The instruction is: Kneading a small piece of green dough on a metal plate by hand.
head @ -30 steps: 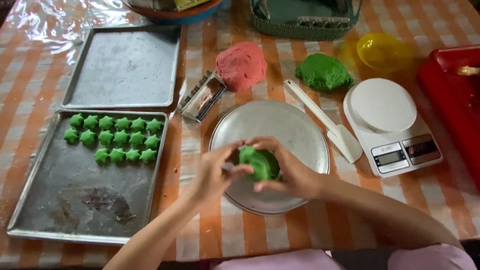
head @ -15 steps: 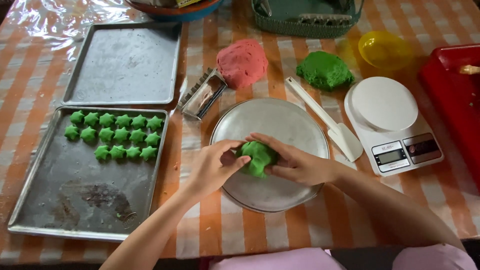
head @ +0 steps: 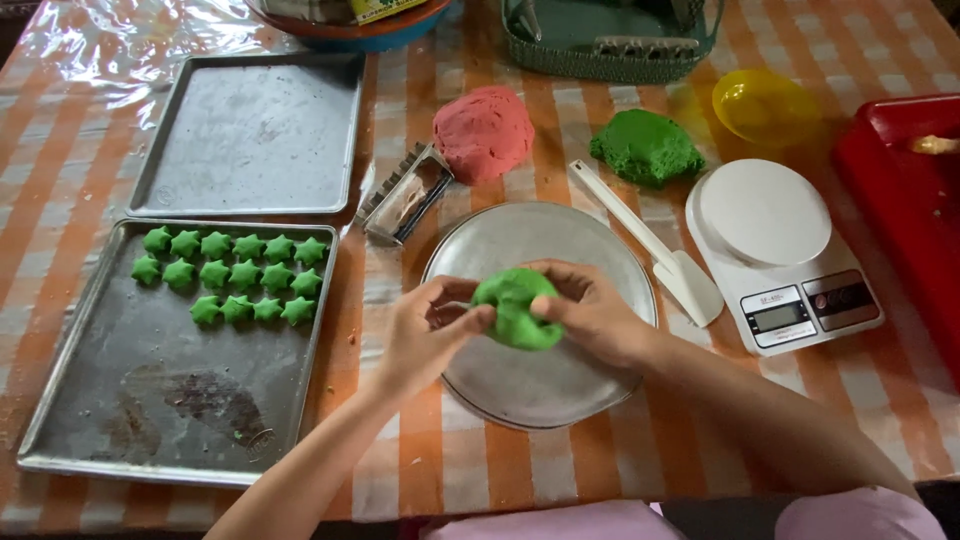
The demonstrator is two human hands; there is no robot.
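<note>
Soft green dough lump (head: 516, 308) sits between both hands, above the round metal plate (head: 560, 385). Left hand (head: 428, 335) pinches its left side; right hand (head: 592, 312) cups its right.

We see a small grey rectangular screen (head: 777, 316) on the white kitchen scale (head: 780, 255), right of the round plate (head: 600, 240).

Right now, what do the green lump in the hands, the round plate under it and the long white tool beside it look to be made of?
Green lump: soft dough, matte, dented by the fingers of the left hand and right hand. Round plate: probably thin metal, dull grey sheen with a rolled rim. White tool: likely plastic or silicone, smooth and uniformly white; which one cannot be told.
</note>
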